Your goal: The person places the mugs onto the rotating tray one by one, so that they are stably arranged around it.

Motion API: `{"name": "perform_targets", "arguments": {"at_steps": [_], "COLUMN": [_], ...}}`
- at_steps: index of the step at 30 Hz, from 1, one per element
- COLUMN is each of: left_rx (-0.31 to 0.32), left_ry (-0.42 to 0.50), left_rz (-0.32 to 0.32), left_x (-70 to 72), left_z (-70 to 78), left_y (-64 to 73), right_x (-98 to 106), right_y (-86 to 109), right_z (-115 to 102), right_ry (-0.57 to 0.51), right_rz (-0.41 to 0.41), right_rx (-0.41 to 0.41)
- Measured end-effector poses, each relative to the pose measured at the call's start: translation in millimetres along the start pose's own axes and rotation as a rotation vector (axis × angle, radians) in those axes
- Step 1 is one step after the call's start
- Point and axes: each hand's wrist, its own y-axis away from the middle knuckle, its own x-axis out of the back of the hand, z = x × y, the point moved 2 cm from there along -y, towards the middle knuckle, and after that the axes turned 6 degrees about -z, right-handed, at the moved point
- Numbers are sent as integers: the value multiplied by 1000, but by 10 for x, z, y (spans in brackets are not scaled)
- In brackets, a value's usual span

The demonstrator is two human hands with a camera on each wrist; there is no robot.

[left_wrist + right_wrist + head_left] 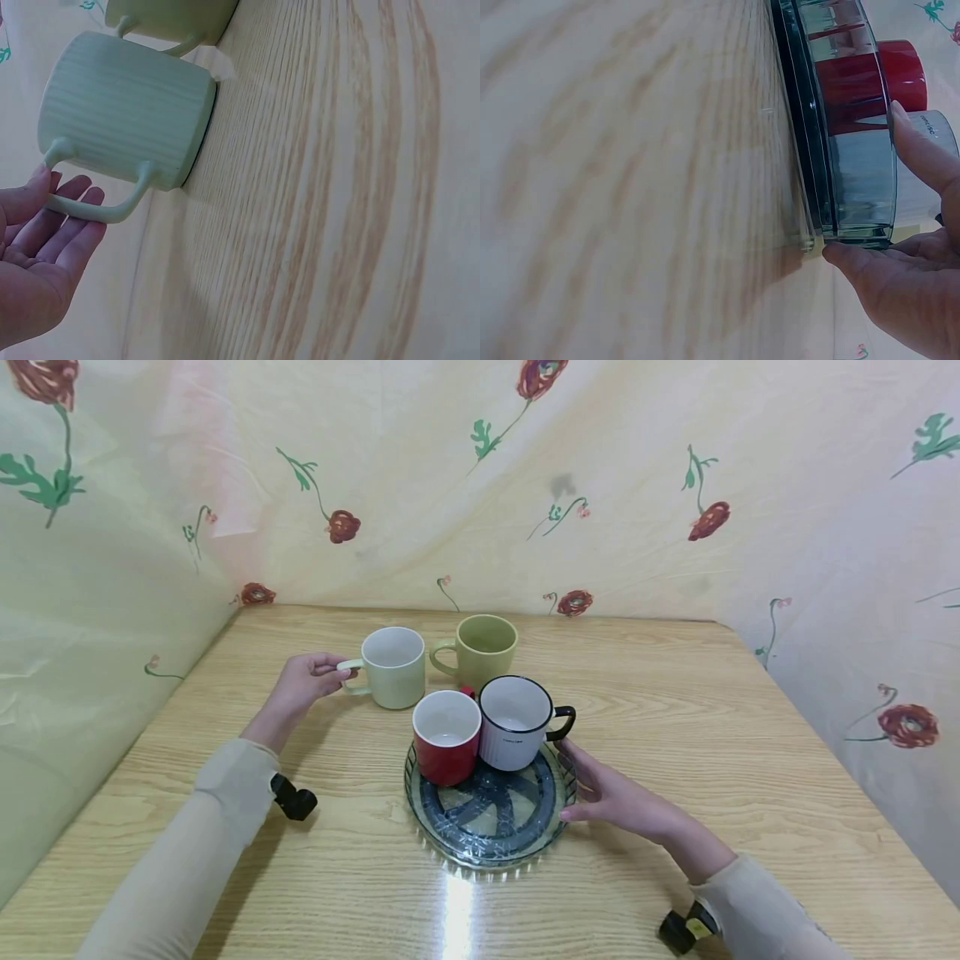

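Observation:
At the handle of a pale green mug (393, 670), my left hand (307, 681) pinches with thumb and fingers. The mug stands on the table in the left wrist view, its handle (112, 213) toward the hand. My right hand (611, 793) rests against the right side of a round glass tray (487, 852), fingers and thumb spread along its rim. In the right wrist view, the thumb lies at the rim and the fingertips touch the outer wall. On the tray stand a red mug (446, 752) and a white mug (512, 735) with a black rim and handle.
An olive green mug (487, 652) stands behind the tray, right of the pale green one. All sit on a wood-grain table (712, 718). A flowered cloth (420, 485) hangs along the back and both sides.

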Motion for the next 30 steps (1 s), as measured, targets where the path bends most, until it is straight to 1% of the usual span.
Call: {"name": "perform_targets", "arguments": {"at_steps": [6, 13, 16, 20, 30], "left_rx": [-21, 6, 11, -8, -61], "left_ry": [25, -30, -38, -39, -36], "left_rz": [25, 76, 94, 110, 120], "left_x": [-15, 3, 4, -8, -33], "left_z": [13, 40, 46, 64, 74], "left_y": [14, 31, 35, 41, 87], "right_x": [-4, -6, -2, 5, 8], "right_y": [12, 28, 30, 40, 18], "right_z": [-17, -42, -43, -47, -30], "right_ry": [5, 3, 6, 15, -1], "right_rz": [2, -5, -3, 0, -8], "right_rx": [-3, 0, -3, -2, -8]}}
